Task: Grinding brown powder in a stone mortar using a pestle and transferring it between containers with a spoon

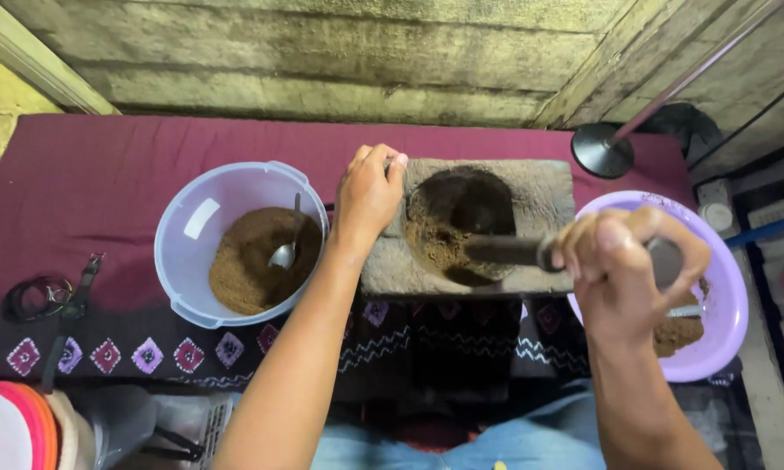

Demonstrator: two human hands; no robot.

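The right hand [629, 265] is clenched around the upper end of a dark pestle [507, 251]. The long axis of the pestle runs almost level across the view, from the fist on the right toward the left, and its far end dips into the round hollow of the stone mortar [470, 224]. So the mortar lies to the left of the right hand and a little farther from the person, and the right hand is the one that works the tool.

The left hand [368, 193] rests on the left edge of the mortar, fingers curled over the upper rim, gripping the stone block itself. It is the nearer hand to the hollow, touching the stone just beside it.

The mortar is a rough grey rectangular block with a deep dark bowl. Brown coarse powder lies against the left and lower wall of the bowl; the right part of the bowl is in shadow, and I cannot tell how much powder is there.

The block stands on a desk covered with a maroon cloth [105, 174] with a patterned border. On the left, well apart from the left hand, is a pale blue plastic bowl [192, 218] with brown powder and a metal spoon [286, 252] in it. On the right, partly behind the right hand, is a purple bowl [723, 287] with some brown powder too.
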